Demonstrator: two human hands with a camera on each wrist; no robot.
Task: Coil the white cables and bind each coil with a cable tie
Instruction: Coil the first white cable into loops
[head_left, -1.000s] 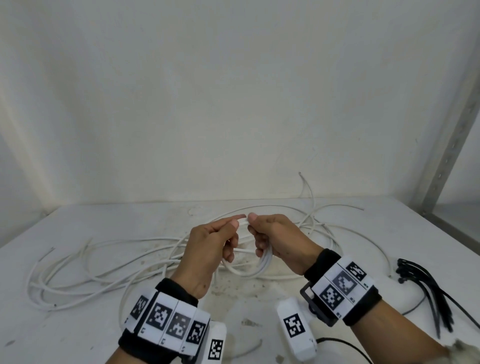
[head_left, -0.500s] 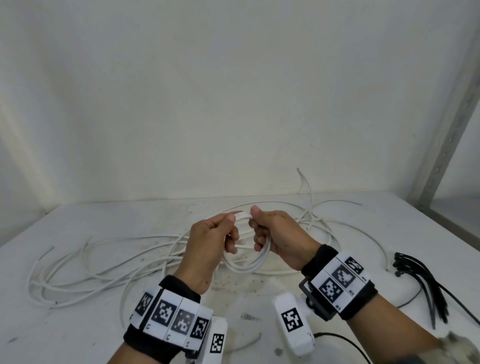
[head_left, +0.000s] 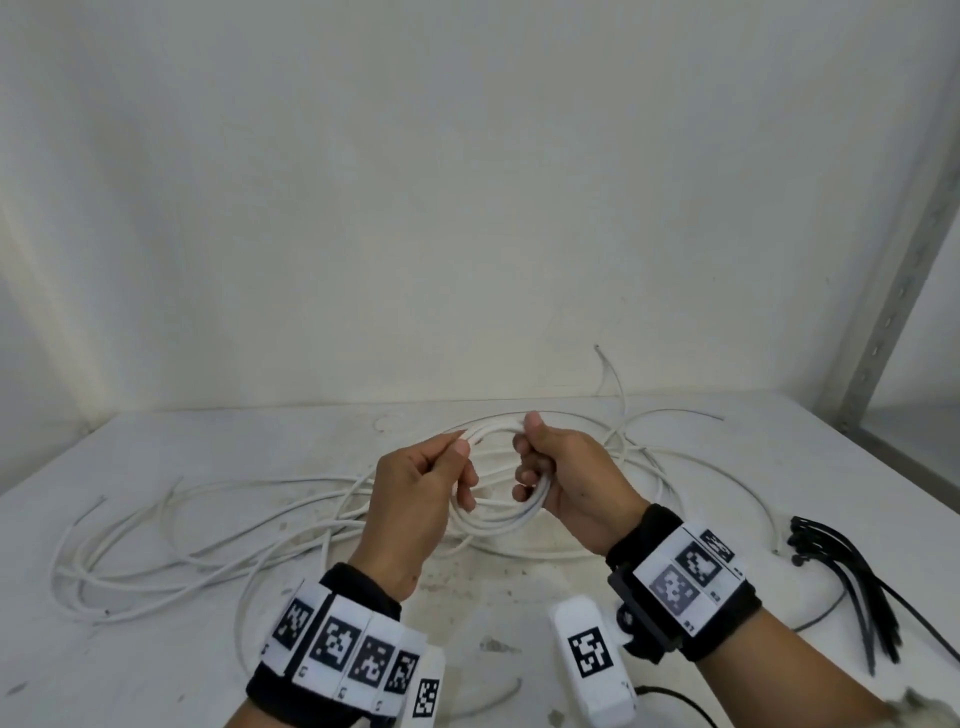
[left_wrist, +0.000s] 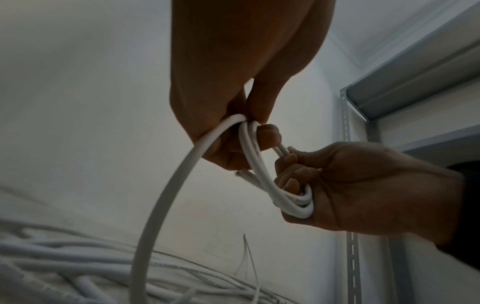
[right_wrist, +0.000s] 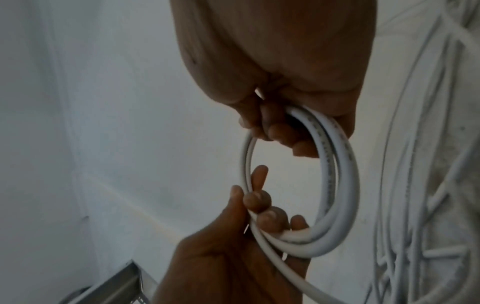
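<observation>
A small coil of white cable hangs between my two hands above the white table. My right hand has its fingers curled round the coil's right side. On the left side of the coil, my left hand pinches a strand between thumb and fingers. From that hand the same cable runs down to the loose white cables spread over the table. A bundle of black cable ties lies on the table at the right.
A white wall closes the back of the table. A grey perforated metal post stands at the right rear corner. One cable end sticks up against the wall. A thin black wire lies near the front edge.
My hands have drawn slightly apart, and the coil between them is wider and shows more. The loose cables on the table have barely shifted.
</observation>
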